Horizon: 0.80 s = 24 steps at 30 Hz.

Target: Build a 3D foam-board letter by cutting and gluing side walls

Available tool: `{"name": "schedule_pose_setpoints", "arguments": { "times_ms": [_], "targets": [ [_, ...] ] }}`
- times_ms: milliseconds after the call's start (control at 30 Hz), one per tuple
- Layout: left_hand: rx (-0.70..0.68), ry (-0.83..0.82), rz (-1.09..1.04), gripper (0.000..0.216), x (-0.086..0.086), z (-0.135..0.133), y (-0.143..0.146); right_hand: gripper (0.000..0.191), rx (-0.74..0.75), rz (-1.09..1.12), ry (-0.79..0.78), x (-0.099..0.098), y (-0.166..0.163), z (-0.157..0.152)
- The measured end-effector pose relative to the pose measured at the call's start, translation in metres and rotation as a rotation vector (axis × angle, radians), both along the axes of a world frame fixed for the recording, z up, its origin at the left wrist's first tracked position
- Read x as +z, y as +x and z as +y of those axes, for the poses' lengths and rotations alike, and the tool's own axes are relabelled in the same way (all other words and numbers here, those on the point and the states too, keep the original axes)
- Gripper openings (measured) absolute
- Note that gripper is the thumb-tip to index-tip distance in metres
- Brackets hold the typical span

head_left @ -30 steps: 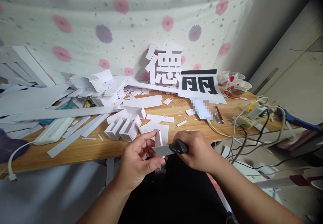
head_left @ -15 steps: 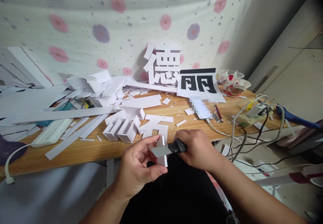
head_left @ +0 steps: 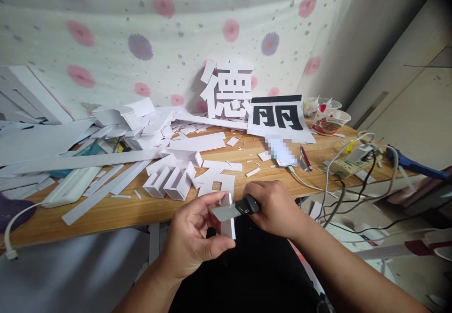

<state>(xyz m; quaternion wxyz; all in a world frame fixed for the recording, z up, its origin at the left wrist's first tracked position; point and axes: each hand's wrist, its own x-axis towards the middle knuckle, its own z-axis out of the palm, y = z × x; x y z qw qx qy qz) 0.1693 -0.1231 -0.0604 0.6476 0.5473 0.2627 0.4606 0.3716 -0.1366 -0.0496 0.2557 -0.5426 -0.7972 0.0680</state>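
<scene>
Between the thumb and fingers of my left hand [head_left: 197, 233] is a small white foam board piece [head_left: 230, 230], held upright. My right hand [head_left: 273, 207] is wrapped round the black handle of a utility knife [head_left: 243, 205]. The knife's broad blade points left and lies across the foam board piece; whether it cuts in I cannot tell. Both hands are in front of the table edge, above dark-clothed legs. Just beyond them on the table lie a flat white cut-out character [head_left: 215, 179] and a box-like white foam character part [head_left: 171, 176].
A white foam character [head_left: 228, 89] leans against the flowered curtain, beside a sheet with a black printed character [head_left: 277, 113]. White offcuts [head_left: 116, 129] pile up at left. At right are a phone [head_left: 282, 152], a paper bowl [head_left: 330, 121] and tangled cables around a power strip [head_left: 353, 162].
The foam board piece has tilted slightly and moved a little down in my left hand. The knife blade has shifted slightly against it. The rest looks the same.
</scene>
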Motion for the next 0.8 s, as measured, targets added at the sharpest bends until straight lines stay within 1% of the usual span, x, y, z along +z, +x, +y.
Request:
{"name": "schedule_pose_setpoints", "arguments": {
  "times_ms": [100,233,300,367,433,467,567,667,733,800],
  "targets": [
    [-0.015,-0.006,-0.026,0.056,0.001,0.000,0.001,0.002,-0.035,0.006,0.000,-0.001,0.000,0.002],
    [-0.021,0.023,-0.012,0.057,0.001,0.000,0.000,0.001,-0.002,-0.003,-0.025,0.000,-0.001,0.000],
    [-0.034,0.028,-0.005,0.057,0.000,0.000,0.000,0.003,-0.012,-0.015,-0.048,0.000,-0.001,0.002],
    [-0.056,0.032,0.000,0.056,-0.002,0.000,0.000,0.004,-0.111,-0.028,-0.101,-0.002,0.001,0.010],
    [-0.066,0.041,0.037,0.057,-0.005,0.000,0.000,0.003,-0.251,-0.033,-0.161,-0.007,0.005,0.026],
    [-0.055,0.048,0.070,0.058,-0.006,0.000,0.000,0.006,-0.313,-0.033,-0.186,-0.011,0.009,0.036],
    [0.032,0.097,0.230,0.059,-0.012,0.003,0.001,0.019,-0.402,-0.037,-0.230,-0.021,0.020,0.070],
    [0.167,0.217,0.437,0.056,-0.017,0.008,0.000,0.038,-0.453,-0.046,-0.262,-0.031,0.030,0.100],
    [0.270,0.315,0.558,0.055,-0.019,0.011,-0.003,0.050,-0.477,-0.042,-0.263,-0.034,0.035,0.112],
    [0.346,0.396,0.653,0.053,-0.019,0.012,-0.006,0.056,-0.471,-0.030,-0.231,-0.035,0.036,0.115]
  ]
}}
